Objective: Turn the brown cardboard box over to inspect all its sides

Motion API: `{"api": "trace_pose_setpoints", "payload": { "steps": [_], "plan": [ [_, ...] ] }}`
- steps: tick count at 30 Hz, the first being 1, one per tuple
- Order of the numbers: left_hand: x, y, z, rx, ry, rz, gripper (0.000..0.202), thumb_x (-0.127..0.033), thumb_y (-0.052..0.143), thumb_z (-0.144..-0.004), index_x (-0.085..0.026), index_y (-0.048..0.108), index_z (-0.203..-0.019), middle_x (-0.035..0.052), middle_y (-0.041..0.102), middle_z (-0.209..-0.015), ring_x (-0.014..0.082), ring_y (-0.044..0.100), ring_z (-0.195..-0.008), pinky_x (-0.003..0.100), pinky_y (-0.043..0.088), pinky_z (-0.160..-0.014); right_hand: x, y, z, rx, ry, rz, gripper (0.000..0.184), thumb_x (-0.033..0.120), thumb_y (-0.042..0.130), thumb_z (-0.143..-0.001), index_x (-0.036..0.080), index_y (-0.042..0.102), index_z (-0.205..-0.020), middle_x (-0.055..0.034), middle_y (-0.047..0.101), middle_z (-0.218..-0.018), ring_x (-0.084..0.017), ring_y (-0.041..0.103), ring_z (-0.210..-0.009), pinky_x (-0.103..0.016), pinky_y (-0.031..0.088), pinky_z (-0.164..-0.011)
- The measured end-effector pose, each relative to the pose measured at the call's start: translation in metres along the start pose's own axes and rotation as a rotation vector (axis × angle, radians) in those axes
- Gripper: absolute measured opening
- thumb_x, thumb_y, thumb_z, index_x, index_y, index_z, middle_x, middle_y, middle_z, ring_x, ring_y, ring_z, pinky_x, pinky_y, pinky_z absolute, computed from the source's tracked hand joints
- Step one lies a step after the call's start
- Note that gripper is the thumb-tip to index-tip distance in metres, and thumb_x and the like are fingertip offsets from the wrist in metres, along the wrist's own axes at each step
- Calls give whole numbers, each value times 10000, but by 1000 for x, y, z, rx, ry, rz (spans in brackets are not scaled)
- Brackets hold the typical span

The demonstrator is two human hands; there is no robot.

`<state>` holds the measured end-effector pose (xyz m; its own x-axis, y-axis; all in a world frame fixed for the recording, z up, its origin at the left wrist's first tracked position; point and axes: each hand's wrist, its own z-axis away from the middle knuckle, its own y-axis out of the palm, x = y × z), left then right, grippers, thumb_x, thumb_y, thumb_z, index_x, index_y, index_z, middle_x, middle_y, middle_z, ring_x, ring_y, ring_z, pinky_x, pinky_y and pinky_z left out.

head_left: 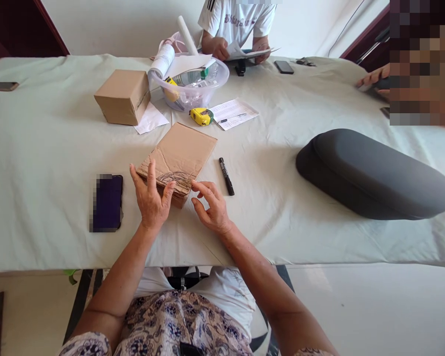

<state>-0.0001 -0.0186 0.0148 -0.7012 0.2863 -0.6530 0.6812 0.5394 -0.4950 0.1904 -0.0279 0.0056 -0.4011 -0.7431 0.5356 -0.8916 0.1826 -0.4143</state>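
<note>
In front of me on the cloth lies a brown cardboard box (183,148), its top creased and scribbled with dark lines near the edge closest to me. My left hand (151,198) rests at the box's near left corner, fingers spread. At the near right corner is my right hand (211,205), its fingers curved and apart, the fingertips by the scribbled edge. Neither hand grasps anything. A black marker (226,176) lies just right of the box. To the left is a phone (107,202) with a dark screen.
Farther back stand another cardboard box (120,96) and a clear plastic basin (193,96) holding bottles and paper rolls. A yellow tape measure (201,116) and a paper with a pen (237,113) lie before it. A dark grey case (374,173) sits right. Across, a person (237,29) holds papers.
</note>
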Motion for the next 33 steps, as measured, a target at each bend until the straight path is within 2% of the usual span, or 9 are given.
{"api": "trace_pose_setpoints", "payload": {
  "steps": [3, 7, 12, 15, 20, 23, 26, 29, 33],
  "plan": [
    [1, -1, 1, 60, 29, 36, 909, -757, 521, -876, -174, 416, -1565, 256, 51, -1713, 426, 68, -1612, 595, 185, -1266, 1, 0, 0, -2, -2, -1, 560, 147, 537, -959, 279, 474, -1500, -113, 664, -1135, -222, 655, -1012, -375, 619, -762],
    [0, -1, 0, 132, 40, 22, 1171, -915, 517, -718, -165, 338, -1600, 268, -82, -1712, 480, -57, -1597, 654, 132, -1254, 3, -1, 1, 22, 10, -25, 565, 134, 509, -969, 288, 464, -1511, -108, 669, -1115, -217, 661, -985, -383, 621, -782],
    [0, -3, -2, 206, 41, 7, 1355, -968, 586, -556, -173, 290, -1612, 277, -133, -1704, 534, -70, -1576, 697, 145, -1235, 4, -1, 1, 22, 28, -53, 575, 127, 485, -983, 299, 437, -1529, -108, 666, -1090, -216, 668, -973, -377, 628, -752],
    [0, -5, -3, 227, 46, -9, 1387, -951, 655, -501, -178, 303, -1599, 280, -129, -1703, 557, -55, -1568, 714, 177, -1220, 5, 0, 1, 21, 29, -72, 589, 120, 498, -979, 309, 434, -1534, -101, 667, -1093, -208, 673, -963, -366, 629, -738],
    [-7, -6, -3, 221, 57, -52, 1220, -791, 809, -570, -148, 391, -1519, 317, -102, -1688, 557, -3, -1571, 701, 238, -1203, 5, -1, 0, 20, 30, -74, 575, 139, 509, -977, 310, 451, -1523, -91, 679, -1082, -207, 679, -955, -370, 632, -749],
    [-11, -7, -4, 223, 78, -36, 1012, -622, 843, -673, -162, 435, -1476, 295, -66, -1695, 524, 30, -1585, 671, 256, -1212, 4, -1, 0, 26, 33, -73, 555, 150, 515, -981, 303, 462, -1511, -93, 690, -1088, -203, 682, -959, -365, 625, -760],
    [-12, -10, -5, 232, 97, 2, 855, -514, 839, -707, -176, 497, -1413, 261, -41, -1704, 501, 68, -1591, 641, 252, -1231, 1, -1, -1, 15, 28, -65, 446, 236, 557, -990, 287, 537, -1433, -95, 710, -1082, -199, 687, -936, -328, 599, -686],
    [-12, -11, -6, 254, 124, 41, 804, -537, 827, -707, -186, 539, -1370, 240, -6, -1704, 493, 144, -1581, 617, 280, -1229, -1, 0, -2, -49, 62, -34, 295, 395, 608, -980, 257, 647, -1238, -65, 716, -929, -186, 677, -811, -316, 559, -633],
    [-12, -11, -6, 303, 135, 52, 822, -599, 836, -664, -218, 564, -1340, 199, 41, -1703, 466, 217, -1567, 583, 345, -1203, -1, 2, -4, -178, 260, 57, 335, 546, 683, -902, 242, 662, -1040, 28, 615, -665, -140, 582, -593, -292, 497, -585]
  ]
}}
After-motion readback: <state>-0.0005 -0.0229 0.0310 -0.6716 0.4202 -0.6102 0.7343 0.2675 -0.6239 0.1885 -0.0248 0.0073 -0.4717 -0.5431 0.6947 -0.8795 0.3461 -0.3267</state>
